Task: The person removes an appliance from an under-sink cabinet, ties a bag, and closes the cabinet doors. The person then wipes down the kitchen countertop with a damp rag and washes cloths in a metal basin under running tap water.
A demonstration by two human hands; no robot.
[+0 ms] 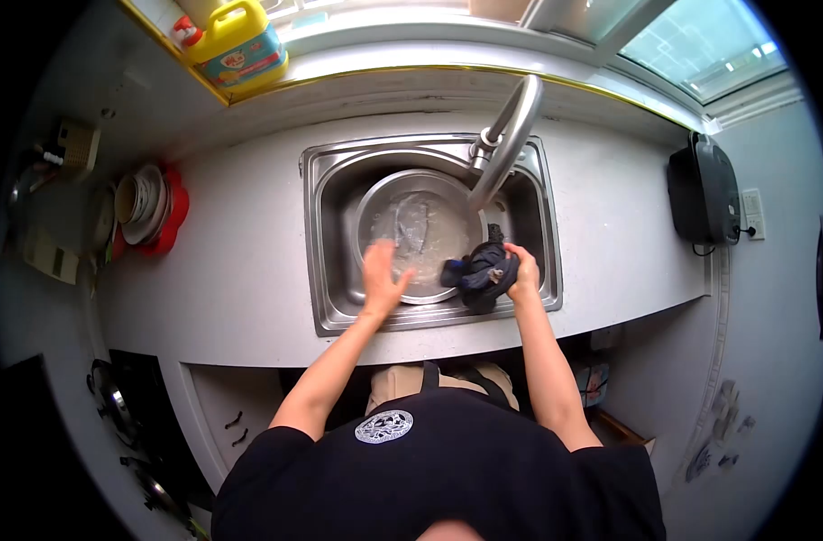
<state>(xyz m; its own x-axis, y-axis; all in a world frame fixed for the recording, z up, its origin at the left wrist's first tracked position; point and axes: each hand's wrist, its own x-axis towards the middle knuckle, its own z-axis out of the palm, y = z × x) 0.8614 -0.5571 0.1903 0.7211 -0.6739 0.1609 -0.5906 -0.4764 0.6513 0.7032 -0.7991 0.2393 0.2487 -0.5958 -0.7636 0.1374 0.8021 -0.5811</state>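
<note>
A round metal basin (368,206) stands in the steel sink (314,225), holding cloudy water (438,230). Something greyish and strip-like lies in the water, too unclear to name. Over the basin's left front rim is my left hand (381,278), its fingers and thumb apart and slightly blurred, with nothing in it. My right hand (523,272) grips a bunched dark cloth (484,275) at the basin's right front edge. A bit of blue shows on the cloth's left end. Above the basin's right side hangs the curved faucet (511,149).
Behind the sink at left, a yellow jug (240,50) stands on the ledge. Stacked bowls (143,203) and a red container (179,212) sit on the counter's left. A black appliance (704,189) is at the right. The counter's front edge (411,353) runs before my body.
</note>
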